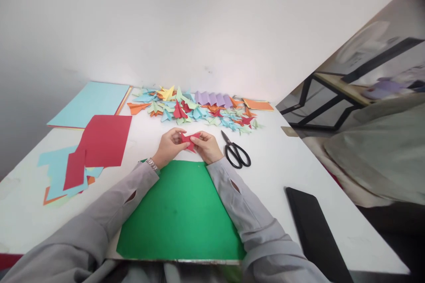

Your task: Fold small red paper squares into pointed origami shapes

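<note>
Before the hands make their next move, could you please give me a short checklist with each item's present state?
1. Left hand gripping the red paper piece: ok.
2. Right hand gripping the same piece: ok.
3. Every fold of the piece neat: cannot tell; the hands cover part of it.
4. Scissors out of the hands: ok, lying on the table.
5. Right sleeve clear of the green sheet: cannot tell; they overlap in view.

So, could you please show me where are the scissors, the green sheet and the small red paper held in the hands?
Scissors [229,143]: head view, near the pivot.
Green sheet [181,210]: head view, middle of its bare surface.
Small red paper [186,139]: head view, its uncovered middle part.
</note>
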The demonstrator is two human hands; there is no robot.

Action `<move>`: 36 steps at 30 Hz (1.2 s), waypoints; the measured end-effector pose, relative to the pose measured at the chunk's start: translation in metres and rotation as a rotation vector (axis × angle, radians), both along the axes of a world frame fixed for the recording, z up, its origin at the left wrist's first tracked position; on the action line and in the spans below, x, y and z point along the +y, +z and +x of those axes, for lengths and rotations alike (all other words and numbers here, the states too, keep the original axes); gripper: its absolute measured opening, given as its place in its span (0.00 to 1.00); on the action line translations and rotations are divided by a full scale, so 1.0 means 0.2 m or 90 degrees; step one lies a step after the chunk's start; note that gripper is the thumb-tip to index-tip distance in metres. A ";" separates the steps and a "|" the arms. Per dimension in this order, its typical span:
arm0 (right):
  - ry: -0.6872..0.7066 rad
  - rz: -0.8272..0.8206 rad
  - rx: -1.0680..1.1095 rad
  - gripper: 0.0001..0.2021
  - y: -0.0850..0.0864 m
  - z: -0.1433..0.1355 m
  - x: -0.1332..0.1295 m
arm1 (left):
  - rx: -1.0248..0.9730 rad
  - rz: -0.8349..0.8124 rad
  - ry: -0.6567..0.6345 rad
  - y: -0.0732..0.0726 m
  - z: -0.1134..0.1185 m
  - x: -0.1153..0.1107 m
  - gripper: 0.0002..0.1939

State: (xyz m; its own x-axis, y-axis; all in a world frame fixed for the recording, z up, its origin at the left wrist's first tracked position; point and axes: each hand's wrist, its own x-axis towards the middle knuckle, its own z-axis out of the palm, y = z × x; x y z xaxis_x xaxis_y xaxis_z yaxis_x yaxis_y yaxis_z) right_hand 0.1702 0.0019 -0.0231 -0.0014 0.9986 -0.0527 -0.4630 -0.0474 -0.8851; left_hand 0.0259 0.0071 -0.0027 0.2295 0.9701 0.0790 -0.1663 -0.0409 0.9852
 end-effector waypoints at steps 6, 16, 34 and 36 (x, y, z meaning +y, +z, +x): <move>0.024 0.036 -0.073 0.15 -0.02 -0.01 0.03 | -0.122 -0.103 0.074 0.00 -0.01 0.06 0.22; 0.034 0.040 -0.108 0.18 0.01 -0.03 0.03 | -0.174 -0.082 0.044 -0.01 0.00 0.08 0.17; -0.010 0.000 0.000 0.18 0.04 -0.01 0.02 | -0.224 -0.161 0.014 0.01 -0.02 0.11 0.14; -0.008 -0.017 0.048 0.19 0.05 0.00 0.02 | -0.172 -0.167 -0.035 0.01 -0.01 0.09 0.17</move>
